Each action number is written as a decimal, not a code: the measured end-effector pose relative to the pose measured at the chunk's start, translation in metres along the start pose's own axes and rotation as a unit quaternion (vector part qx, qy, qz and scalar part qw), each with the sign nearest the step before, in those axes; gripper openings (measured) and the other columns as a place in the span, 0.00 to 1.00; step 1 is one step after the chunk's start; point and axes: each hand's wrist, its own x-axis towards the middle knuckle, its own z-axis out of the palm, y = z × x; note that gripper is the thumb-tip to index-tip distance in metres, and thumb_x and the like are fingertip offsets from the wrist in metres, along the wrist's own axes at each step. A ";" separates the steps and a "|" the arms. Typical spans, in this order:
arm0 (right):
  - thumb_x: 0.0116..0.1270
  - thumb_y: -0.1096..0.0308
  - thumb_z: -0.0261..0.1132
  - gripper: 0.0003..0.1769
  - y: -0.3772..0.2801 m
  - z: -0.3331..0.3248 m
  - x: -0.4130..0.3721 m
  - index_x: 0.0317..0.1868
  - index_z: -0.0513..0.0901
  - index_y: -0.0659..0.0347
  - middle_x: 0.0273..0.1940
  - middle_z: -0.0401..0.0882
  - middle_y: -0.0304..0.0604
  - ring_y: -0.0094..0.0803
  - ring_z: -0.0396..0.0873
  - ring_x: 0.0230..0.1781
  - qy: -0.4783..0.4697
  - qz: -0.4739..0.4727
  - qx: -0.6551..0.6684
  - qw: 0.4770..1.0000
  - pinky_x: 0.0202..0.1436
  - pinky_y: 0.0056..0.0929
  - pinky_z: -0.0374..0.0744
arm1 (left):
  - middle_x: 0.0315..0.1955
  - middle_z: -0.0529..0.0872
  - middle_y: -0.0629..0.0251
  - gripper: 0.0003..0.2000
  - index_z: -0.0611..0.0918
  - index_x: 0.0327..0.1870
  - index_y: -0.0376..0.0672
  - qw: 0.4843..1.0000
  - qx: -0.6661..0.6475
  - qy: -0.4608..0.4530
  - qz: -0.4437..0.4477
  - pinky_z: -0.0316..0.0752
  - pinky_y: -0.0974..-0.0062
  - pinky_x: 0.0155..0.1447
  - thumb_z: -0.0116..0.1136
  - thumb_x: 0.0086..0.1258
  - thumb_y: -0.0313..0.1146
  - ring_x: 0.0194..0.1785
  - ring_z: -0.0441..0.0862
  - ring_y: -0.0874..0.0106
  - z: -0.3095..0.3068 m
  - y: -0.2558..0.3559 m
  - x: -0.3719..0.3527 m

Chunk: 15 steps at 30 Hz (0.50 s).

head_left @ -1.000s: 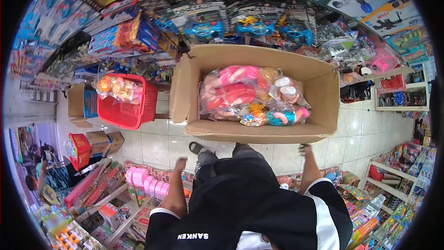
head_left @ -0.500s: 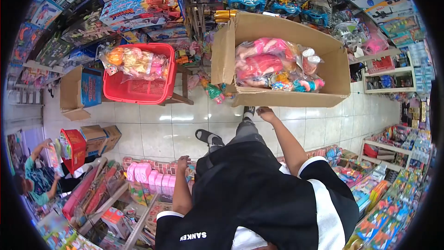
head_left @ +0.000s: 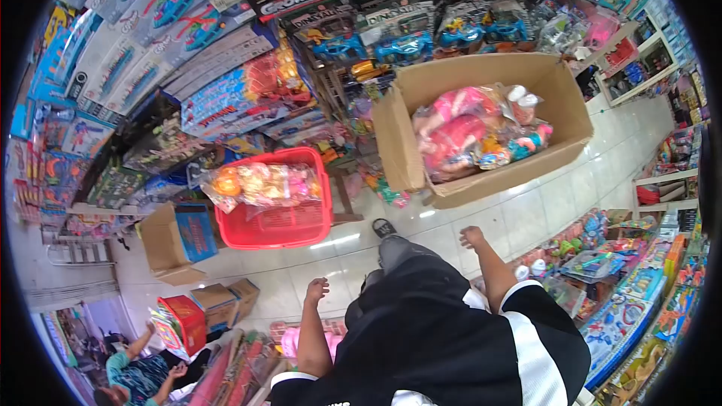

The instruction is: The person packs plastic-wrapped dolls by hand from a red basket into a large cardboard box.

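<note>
My left hand (head_left: 318, 289) hangs over the tiled floor with nothing in it, its fingers loosely bent and a little apart. Ahead of it is a red plastic basket (head_left: 274, 234), across which lie bagged dolls (head_left: 265, 184) in clear wrap. My right hand (head_left: 472, 237) is also bare, fingers slightly spread, below the near side of a large open cardboard box (head_left: 511, 186). Inside that box are several plastic-wrapped dolls (head_left: 459, 135) with pink parts. Neither hand touches the basket or the box.
Shelves of boxed toys (head_left: 233, 98) line the wall ahead. Small cartons (head_left: 218, 304) stand on the floor at left, near another person (head_left: 139, 368) by a red container (head_left: 183, 327). Toy displays (head_left: 613, 316) flank my right side. A stool leg (head_left: 342, 199) shows beside the basket.
My view has turned and shifted, so the basket and box appear lower and farther right. My right hand has drawn away from the box's near edge. The other person's raised hands have lowered.
</note>
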 end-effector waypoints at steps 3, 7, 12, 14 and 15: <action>0.65 0.62 0.57 0.18 -0.009 0.034 0.011 0.52 0.78 0.61 0.39 0.84 0.49 0.42 0.83 0.30 -0.018 0.095 0.033 0.995 0.34 0.43 0.80 | 0.41 0.84 0.67 0.14 0.78 0.52 0.48 0.999 -0.023 0.043 0.022 0.74 0.67 0.41 0.49 0.71 0.42 0.39 0.81 0.71 -0.047 0.011 -0.009; 0.65 0.61 0.57 0.16 -0.058 0.094 0.021 0.47 0.79 0.63 0.38 0.85 0.47 0.36 0.84 0.30 -0.054 -0.013 -0.078 0.995 0.29 0.34 0.79 | 0.40 0.82 0.72 0.10 0.78 0.46 0.49 0.952 -0.192 0.180 0.155 0.71 0.74 0.39 0.50 0.72 0.42 0.39 0.79 0.76 -0.120 0.030 -0.014; 0.71 0.59 0.55 0.14 -0.162 0.184 0.043 0.41 0.78 0.62 0.32 0.80 0.40 0.27 0.79 0.28 0.063 -0.396 -0.080 0.913 0.27 0.25 0.76 | 0.40 0.78 0.65 0.10 0.75 0.47 0.38 0.835 -0.192 0.416 0.306 0.71 0.75 0.46 0.50 0.73 0.35 0.42 0.76 0.74 -0.220 0.111 -0.024; 0.72 0.60 0.54 0.13 -0.239 0.210 -0.023 0.41 0.78 0.62 0.38 0.78 0.42 0.26 0.77 0.37 0.109 -0.481 0.022 0.870 0.29 0.24 0.77 | 0.43 0.76 0.61 0.12 0.74 0.49 0.36 0.795 -0.063 0.449 0.402 0.70 0.73 0.51 0.52 0.73 0.34 0.48 0.74 0.71 -0.241 0.170 -0.046; 0.72 0.62 0.55 0.12 -0.275 0.225 -0.054 0.42 0.78 0.62 0.41 0.77 0.43 0.29 0.76 0.40 0.064 -0.448 0.127 0.883 0.35 0.26 0.78 | 0.48 0.74 0.59 0.12 0.74 0.50 0.35 0.790 -0.033 0.440 0.427 0.67 0.71 0.56 0.53 0.72 0.32 0.52 0.72 0.68 -0.251 0.194 -0.046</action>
